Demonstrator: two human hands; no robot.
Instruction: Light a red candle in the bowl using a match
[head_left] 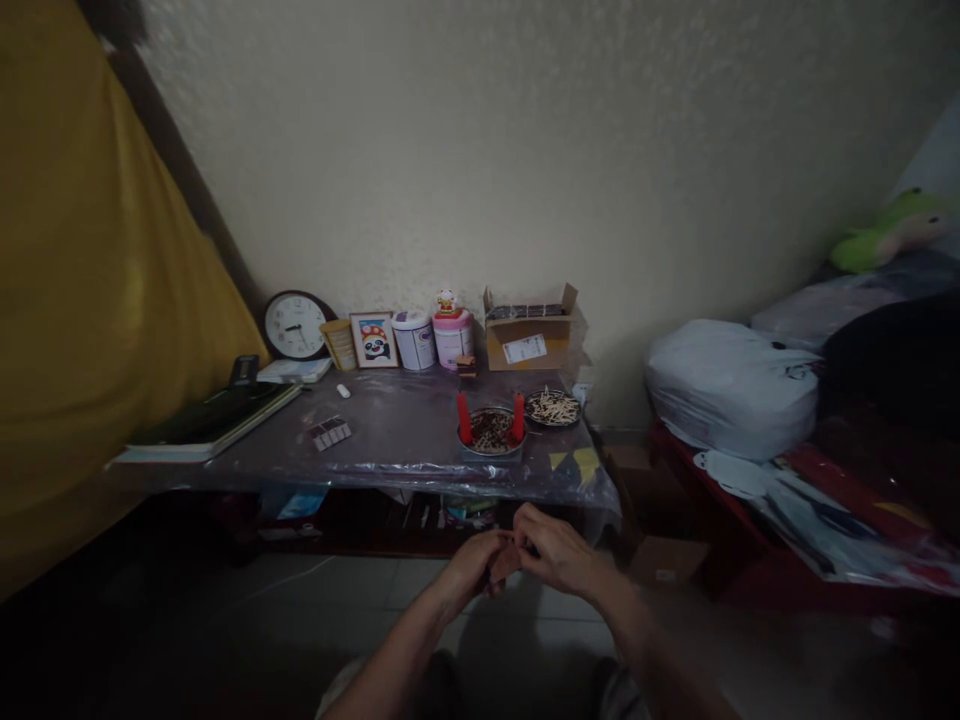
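Observation:
My left hand and my right hand meet in front of me, below the table's front edge. Both have their fingers curled round a small reddish-brown thing held between them; I cannot make out what it is. Just beyond the hands, on the low table wrapped in clear plastic, stands a round dish of dark bits with two red candles at its sides. A second dish to its right holds pale sticks.
Along the wall stand a clock, a panda picture, two tins and an open cardboard box. Books lie at the table's left. A yellow curtain hangs left; bags and clutter fill the right.

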